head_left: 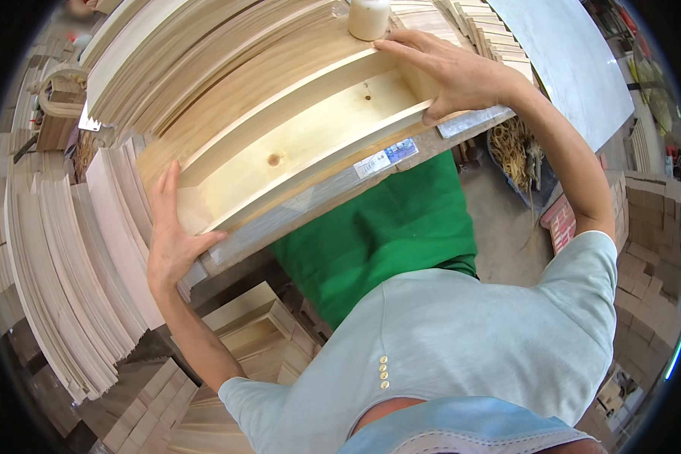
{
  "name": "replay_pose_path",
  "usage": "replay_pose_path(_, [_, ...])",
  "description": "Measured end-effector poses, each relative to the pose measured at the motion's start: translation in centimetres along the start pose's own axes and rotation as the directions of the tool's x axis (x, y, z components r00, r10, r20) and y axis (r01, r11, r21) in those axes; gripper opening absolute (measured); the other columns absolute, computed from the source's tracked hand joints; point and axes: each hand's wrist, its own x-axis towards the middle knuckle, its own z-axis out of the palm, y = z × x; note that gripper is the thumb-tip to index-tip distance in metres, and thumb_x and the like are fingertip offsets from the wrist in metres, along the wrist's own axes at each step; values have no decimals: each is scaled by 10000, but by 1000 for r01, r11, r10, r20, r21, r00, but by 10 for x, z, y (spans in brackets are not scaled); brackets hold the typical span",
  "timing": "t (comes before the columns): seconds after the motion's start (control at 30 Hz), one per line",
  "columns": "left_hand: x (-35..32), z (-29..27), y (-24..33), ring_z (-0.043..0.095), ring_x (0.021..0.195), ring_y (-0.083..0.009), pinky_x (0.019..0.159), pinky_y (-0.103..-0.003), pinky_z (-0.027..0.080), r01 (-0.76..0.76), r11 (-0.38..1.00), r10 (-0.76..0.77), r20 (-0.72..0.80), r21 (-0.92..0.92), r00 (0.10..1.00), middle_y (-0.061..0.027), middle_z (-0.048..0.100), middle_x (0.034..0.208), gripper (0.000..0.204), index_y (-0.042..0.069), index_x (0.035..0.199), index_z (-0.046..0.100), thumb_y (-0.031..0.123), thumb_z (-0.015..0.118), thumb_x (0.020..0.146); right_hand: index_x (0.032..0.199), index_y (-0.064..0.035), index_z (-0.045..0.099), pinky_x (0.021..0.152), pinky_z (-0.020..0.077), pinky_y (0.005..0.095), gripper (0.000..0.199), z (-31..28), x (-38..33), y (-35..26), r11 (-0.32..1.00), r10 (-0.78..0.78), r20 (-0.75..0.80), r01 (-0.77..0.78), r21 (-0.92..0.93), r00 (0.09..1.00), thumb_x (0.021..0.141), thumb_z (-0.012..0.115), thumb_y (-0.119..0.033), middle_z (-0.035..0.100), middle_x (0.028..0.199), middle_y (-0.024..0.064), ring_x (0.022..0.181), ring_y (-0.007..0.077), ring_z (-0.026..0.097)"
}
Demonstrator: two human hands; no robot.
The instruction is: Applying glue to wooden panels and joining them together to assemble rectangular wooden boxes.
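A long, shallow wooden box, open at the top and pale with a few dark knots, lies at a slant on the workbench. My left hand clasps its near-left end, thumb on the front side and fingers reaching over to the back side. At the far-right end, my right hand spans the box the same way, fingers on the back side and thumb on the front. A white container stands just behind the box, close to my right fingertips.
Long boards are stacked behind the box, with more boards at the left. Small wood pieces lie at the upper right, beside a pale grey sheet. Below it sits a bin of shavings. Green cloth covers my lap.
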Motion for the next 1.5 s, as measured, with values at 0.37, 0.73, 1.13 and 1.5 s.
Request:
replay_pose_path(0.37, [-9, 12, -4, 228, 1422, -279, 1159, -379, 206, -13, 910, -59, -162, -415, 985, -165, 186, 1548, 989, 31, 1507, 193, 260, 768, 735, 1511, -93, 203, 1135, 332, 390, 1009, 10, -15, 18, 973, 19, -173, 21, 230, 985, 745, 776, -411, 290, 1480, 184, 1369, 301, 334])
replay_pose_path(0.73, [-12, 31, 0, 104, 1462, -257, 1170, -343, 81, 186, 887, -285, -183, -423, 941, -172, 118, 1584, 788, 12, 1521, 105, 166, 578, 910, 1446, 36, 295, 1083, 314, 370, 697, 35, -16, -20, 615, 513, -61, -317, 722, 856, 999, 408, -487, 440, 1392, 234, 1331, 312, 386])
replay_pose_path(1.13, [-8, 43, 54, 413, 1292, -341, 1070, -420, 328, 84, 974, 53, -568, 211, 822, -192, 438, 1396, 535, 14, 1336, 484, 171, 677, 862, 1253, -83, 608, 779, 508, 354, 450, 9, 22, 18, 901, 321, -283, -199, 386, 904, 934, 583, -399, 687, 927, 144, 837, 253, 650])
replay_pose_path(1.5, [129, 183, 224, 621, 745, -268, 662, -389, 476, -303, 901, 395, -299, 310, 868, -106, 606, 750, 384, 51, 716, 612, 413, 735, 751, 1041, -74, 705, 669, 511, 388, 297, 13, 28, 21, 918, 316, -277, -218, 332, 907, 893, 636, -321, 685, 823, 180, 741, 311, 665])
